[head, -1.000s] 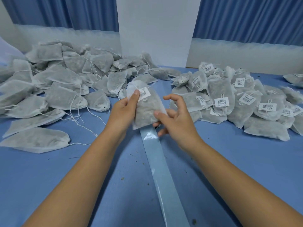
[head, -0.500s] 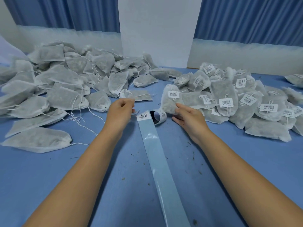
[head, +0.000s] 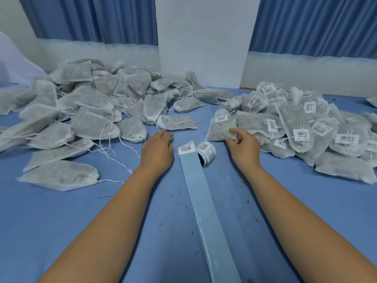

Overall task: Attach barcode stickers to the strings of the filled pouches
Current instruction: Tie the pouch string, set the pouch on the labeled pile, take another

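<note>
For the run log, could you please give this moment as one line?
left hand beside strip | right hand touching labelled pouch | roll between hands

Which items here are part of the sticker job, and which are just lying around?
In the job: unlabelled pouches, labelled pouches, sticker roll, backing strip, next sticker on its end, left hand, right hand.
Just there: curtains, white panel, crumbs on the table.
</note>
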The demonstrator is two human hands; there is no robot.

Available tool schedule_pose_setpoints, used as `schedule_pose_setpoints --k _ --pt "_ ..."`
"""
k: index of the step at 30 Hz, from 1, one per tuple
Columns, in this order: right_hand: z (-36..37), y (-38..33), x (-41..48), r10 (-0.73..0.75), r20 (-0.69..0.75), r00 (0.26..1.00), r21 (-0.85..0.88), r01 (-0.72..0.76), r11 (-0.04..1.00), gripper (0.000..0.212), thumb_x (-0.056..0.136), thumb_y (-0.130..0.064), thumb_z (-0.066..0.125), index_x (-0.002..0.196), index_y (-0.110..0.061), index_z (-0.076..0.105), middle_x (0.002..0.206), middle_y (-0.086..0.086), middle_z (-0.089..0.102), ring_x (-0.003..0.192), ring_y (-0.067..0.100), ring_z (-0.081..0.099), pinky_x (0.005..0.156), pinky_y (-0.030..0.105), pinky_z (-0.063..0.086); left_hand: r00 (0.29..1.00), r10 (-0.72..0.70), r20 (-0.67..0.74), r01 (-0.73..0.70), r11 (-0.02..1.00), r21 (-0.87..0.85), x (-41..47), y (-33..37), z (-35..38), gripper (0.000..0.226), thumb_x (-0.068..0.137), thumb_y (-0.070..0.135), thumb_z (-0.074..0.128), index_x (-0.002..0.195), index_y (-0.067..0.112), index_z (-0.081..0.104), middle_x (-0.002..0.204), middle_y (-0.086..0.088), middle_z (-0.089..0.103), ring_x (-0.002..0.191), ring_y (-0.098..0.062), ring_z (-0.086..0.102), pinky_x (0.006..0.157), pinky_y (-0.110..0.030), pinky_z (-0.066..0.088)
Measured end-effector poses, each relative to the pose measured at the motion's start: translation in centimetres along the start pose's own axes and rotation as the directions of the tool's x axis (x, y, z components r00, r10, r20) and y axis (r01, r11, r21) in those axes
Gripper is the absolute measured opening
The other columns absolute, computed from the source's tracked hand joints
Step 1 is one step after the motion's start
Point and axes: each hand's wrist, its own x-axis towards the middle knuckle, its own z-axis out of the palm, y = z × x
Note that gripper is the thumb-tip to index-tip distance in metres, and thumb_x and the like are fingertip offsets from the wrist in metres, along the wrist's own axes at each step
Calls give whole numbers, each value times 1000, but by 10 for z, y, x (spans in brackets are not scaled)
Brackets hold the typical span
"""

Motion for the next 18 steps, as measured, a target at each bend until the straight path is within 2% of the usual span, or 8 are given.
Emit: schedule_pose_setpoints --k 3,5,7,10,12,15,18 --pt "-1 -4 -2 -10 20 1000 9 10 1000 18 90 -23 66 103 -17 56 60 -5 45 58 9 44 56 26 37 999 29 24 -33 979 203 7 3 0 38 100 12 44 137 14 51 157 -11 31 126 -37 42 97 -41 40" --pt "-2 -5 -3 -19 37 999 29 18 999 13 91 -21 62 100 -16 54 57 -5 45 55 10 44 57 29 38 998 12 56 -27 960 280 13 6 -1 29 98 13 48 126 13 55 164 -7 14 126 -36 40 88 -42 46" --pt "-3 -4 -2 -14 54 998 45 12 999 11 92 -19 60 100 -15 56 57 -4 46 57 10 45 60 30 39 993 -27 116 -15 939 344 20 9 -4 29 100 16 48 127 14 55 166 -2 5 130 -35 35 86 -43 47" --pt "-4 -2 -1 -15 111 994 23 12 1000 9 92 -18 58 101 -15 60 59 -5 46 58 9 45 60 25 39 982 -75 173 1 919 395 30 13 -3 33 102 17 42 134 12 50 162 2 18 131 -34 33 83 -42 44" --pt "-3 -1 -2 -29 153 988 7 28 1000 10 91 -16 57 99 -16 63 59 -5 46 58 10 44 59 24 38 985 -78 154 15 927 374 33 14 -1 35 102 15 40 136 7 46 155 2 29 128 -34 35 82 -40 42" --pt "-4 -2 -3 -52 176 983 10 51 999 12 91 -13 56 99 -19 63 59 -5 45 57 9 43 56 18 38 996 -47 77 24 961 275 32 13 3 38 102 18 40 137 3 45 159 -1 29 130 -36 37 94 -42 42" --pt "-7 -2 -3 -71 177 982 28 67 997 15 90 -11 56 99 -20 63 59 -6 44 57 8 42 54 13 36 1000 1 -30 2 996 93 30 15 1 30 98 14 44 122 0 57 144 -9 48 123 -37 47 93 -43 44"
